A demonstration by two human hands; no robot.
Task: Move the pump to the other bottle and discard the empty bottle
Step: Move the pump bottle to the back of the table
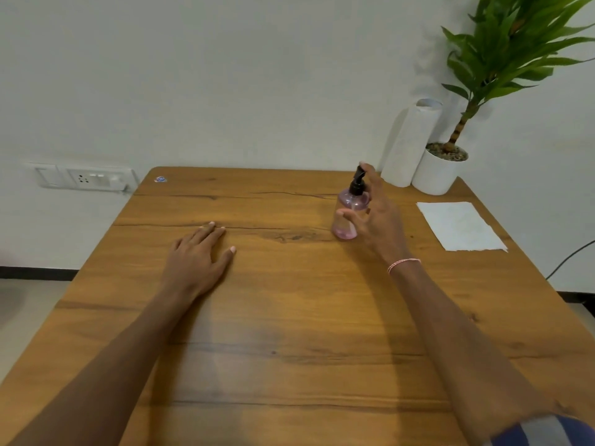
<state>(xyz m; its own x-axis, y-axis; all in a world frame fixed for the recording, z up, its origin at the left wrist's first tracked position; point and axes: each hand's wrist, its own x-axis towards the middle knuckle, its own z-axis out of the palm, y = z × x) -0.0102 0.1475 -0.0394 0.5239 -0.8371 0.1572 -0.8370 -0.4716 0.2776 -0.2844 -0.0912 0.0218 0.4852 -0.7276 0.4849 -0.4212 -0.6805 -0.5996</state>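
A wooden table (289,317) stands against a white wall. The left hand (198,255) lies flat on it, holding nothing. Farther back, the right hand (376,214) has an open grip, fingers spread just beside the upright pink bottle (346,220) with its black pump (358,181).

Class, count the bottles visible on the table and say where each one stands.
1: a pink pump bottle stands far right on the table, at the open right hand. Another may lie outside view.
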